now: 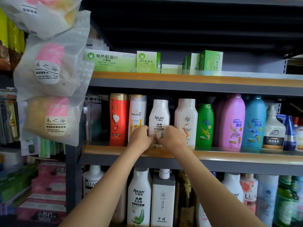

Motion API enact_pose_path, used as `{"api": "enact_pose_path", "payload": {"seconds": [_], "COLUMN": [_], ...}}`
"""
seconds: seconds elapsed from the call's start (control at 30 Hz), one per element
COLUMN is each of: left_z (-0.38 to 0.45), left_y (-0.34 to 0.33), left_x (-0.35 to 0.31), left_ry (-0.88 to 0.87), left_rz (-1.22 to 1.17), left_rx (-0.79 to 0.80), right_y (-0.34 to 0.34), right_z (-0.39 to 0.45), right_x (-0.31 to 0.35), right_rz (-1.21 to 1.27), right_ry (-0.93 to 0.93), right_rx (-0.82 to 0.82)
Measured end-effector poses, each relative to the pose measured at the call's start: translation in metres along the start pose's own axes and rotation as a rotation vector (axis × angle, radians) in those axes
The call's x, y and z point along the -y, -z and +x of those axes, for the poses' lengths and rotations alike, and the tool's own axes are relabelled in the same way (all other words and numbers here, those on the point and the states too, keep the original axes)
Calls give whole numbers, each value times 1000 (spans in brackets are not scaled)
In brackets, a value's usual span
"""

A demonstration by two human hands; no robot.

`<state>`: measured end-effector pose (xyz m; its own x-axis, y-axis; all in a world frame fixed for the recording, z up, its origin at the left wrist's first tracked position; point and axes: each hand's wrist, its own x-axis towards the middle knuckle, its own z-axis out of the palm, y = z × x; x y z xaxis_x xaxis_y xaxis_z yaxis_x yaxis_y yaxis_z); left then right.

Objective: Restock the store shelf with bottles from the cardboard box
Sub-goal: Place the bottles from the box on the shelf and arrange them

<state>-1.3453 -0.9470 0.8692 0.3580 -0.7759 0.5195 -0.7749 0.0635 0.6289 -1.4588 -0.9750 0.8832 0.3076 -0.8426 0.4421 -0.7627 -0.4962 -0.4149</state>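
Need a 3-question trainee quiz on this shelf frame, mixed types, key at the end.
1. True or false: both hands grip the white Raclen shampoo bottle on the middle wooden-edged shelf.
2. Which bottle stands directly to its left? A) white Pantene bottle B) green Rejoice bottle C) blue Rejoice bottle
3. Fill in: the top shelf holds green and white ____.

Key: 1 true: left hand, right hand. 2 A. 3 boxes.

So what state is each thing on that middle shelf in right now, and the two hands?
Raclen bottle: upright on the middle shelf, cap on, held low down by both hands.
Left hand: fingers curled round the bottle's lower left side.
Right hand: gripping its lower right side.
Pantene bottle: upright, untouched.
Red bottle: upright, cap on.
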Motion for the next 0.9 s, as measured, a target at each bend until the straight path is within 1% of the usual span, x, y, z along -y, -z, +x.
{"api": "enact_pose_path", "payload": {"seconds": [0.2,0.27,0.33,0.47,0.57,0.6,0.73,0.9], "left_z": [-1,-1,-2,-2,-1,0,-1,-1], "left_y": [4,6,6,7,7,7,6,6], "left_x": [6,6,5,6,7,7,8,8], "left_ry": [-1,-13,-20,-26,-29,-30,-34,-37], "left_rz": [45,46,41,35,42,47,39,37], "left_rx": [-49,-47,-46,-29,-19,-20,-29,-27], "right_y": [-11,-9,-3,11,17,18,15,8], "right_z": [12,13,13,11,10,8,7,14], "right_x": [3,5,6,8,8,8,5,0], "right_rz": [152,161,133,101,187,219,207,259], "right_ry": [-11,-38,-13,14,-10,-20,15,-26], "right_rx": [109,123,152,278,344,354,330,355]}}
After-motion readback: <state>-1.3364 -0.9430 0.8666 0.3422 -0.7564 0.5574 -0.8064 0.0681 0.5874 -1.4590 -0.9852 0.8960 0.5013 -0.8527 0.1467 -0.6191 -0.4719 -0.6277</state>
